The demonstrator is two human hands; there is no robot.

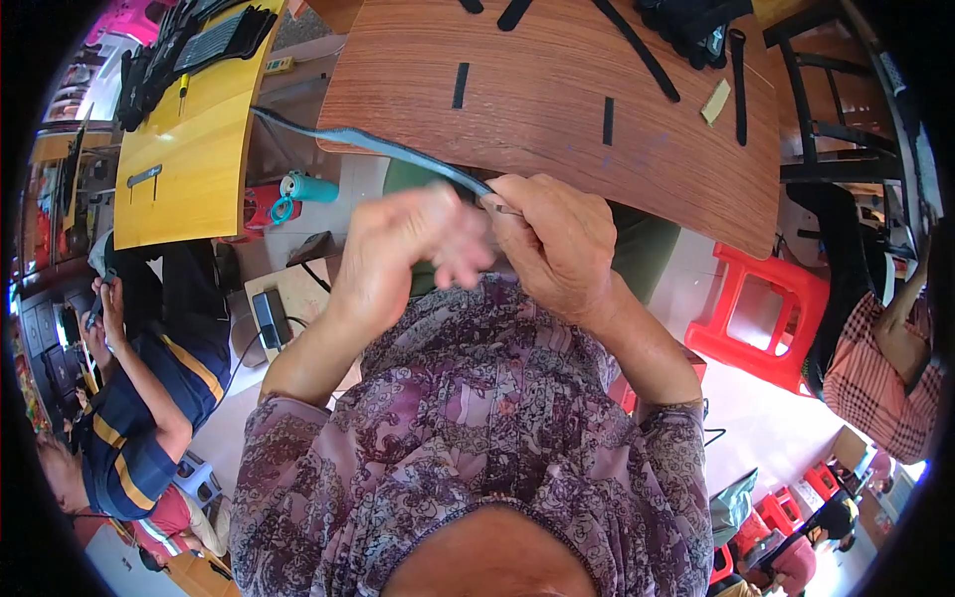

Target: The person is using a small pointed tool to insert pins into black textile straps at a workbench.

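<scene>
A long narrow strap (378,145), dark on one side and grey-blue on the other, runs from my right hand toward the upper left, past the table's front edge. My right hand (562,234) is closed, pinching the strap's near end between thumb and fingers. A small shiny bit (507,210) shows at the pinch; too little is visible to tell what it is. Close by on the left, my left hand (413,244) is blurred by motion just below the strap. Its fingers are too smeared to show whether they hold anything.
The brown wooden table (537,109) bears short black strips (461,86), longer black straps (637,50), black gloves (696,30) and a yellowish piece (715,101). A yellow table (209,179) stands left, a red stool (751,308) right. A co-worker (149,398) sits at left.
</scene>
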